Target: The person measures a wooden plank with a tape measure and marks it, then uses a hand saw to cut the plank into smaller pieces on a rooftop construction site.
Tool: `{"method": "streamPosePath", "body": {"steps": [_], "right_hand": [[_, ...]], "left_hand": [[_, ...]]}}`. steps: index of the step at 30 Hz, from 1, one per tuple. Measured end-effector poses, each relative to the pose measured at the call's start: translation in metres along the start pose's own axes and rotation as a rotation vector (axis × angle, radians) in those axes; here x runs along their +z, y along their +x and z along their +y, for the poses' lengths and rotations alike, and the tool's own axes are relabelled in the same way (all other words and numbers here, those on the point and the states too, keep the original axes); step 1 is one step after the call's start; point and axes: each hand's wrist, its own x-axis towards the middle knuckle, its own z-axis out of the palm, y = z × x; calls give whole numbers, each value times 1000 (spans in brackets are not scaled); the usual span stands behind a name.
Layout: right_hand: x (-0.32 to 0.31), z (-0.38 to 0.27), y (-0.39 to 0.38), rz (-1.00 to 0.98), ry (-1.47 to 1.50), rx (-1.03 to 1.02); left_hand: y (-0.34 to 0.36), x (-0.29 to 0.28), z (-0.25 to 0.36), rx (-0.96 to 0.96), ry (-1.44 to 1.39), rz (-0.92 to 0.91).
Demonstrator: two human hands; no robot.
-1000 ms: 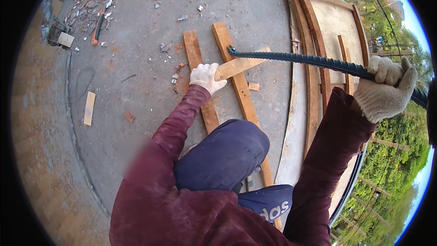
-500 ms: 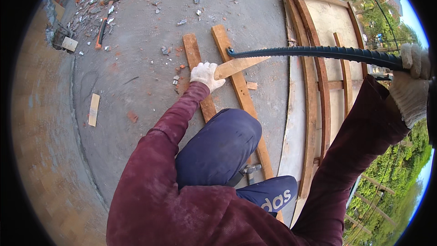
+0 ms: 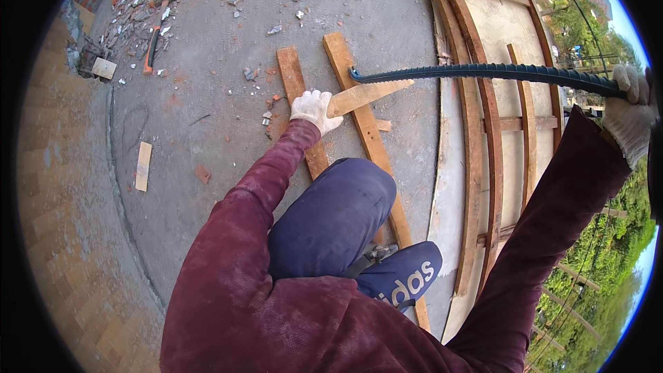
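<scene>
My left hand [image 3: 315, 112], in a white knit glove, is closed around the near left end of a short, tapered piece of wood [image 3: 366, 99]. That piece lies slanted across the right one of two long planks [image 3: 338, 56] on the concrete. Under my left hand runs the left plank [image 3: 291, 72]. Stretched far to the right, my gloved right hand [image 3: 627, 121] is shut on the end of a long, dark, ribbed steel pry bar [image 3: 483, 72]. The bar's hooked tip is at the upper edge of the short wood piece, over the right plank; exact contact is unclear.
A hammer [image 3: 151, 48] with an orange-and-black handle lies among rubble at upper left. Another tool's metal head [image 3: 380, 253] shows between my legs. On the right stands a timber-framed panel [image 3: 507, 34], with greenery beyond. A thin wood strip [image 3: 143, 166] lies left.
My right hand has moved slightly up and right with the pry bar. My right knee has shifted up and left. The left hand keeps its grip on the short wood piece.
</scene>
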Motion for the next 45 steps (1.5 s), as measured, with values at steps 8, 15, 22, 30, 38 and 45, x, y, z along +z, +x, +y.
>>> {"method": "streamPosePath", "body": {"steps": [8, 15, 22, 30, 38, 45], "right_hand": [[35, 12, -108, 150, -55, -195], [54, 5, -97, -419, 140, -158], [-17, -16, -165, -245, 206, -276], [7, 20, -211, -406, 242, -434], [-37, -13, -245, -51, 185, -360], [-109, 19, -274, 118, 176, -430]], "left_hand": [[9, -4, 4, -16, 46, -66], [52, 1, 32, -346, 238, -96], [54, 7, 21, -351, 185, -81], [64, 16, 28, -352, 240, -75], [60, 20, 14, -321, 239, -81], [64, 16, 19, -340, 274, -130]]}}
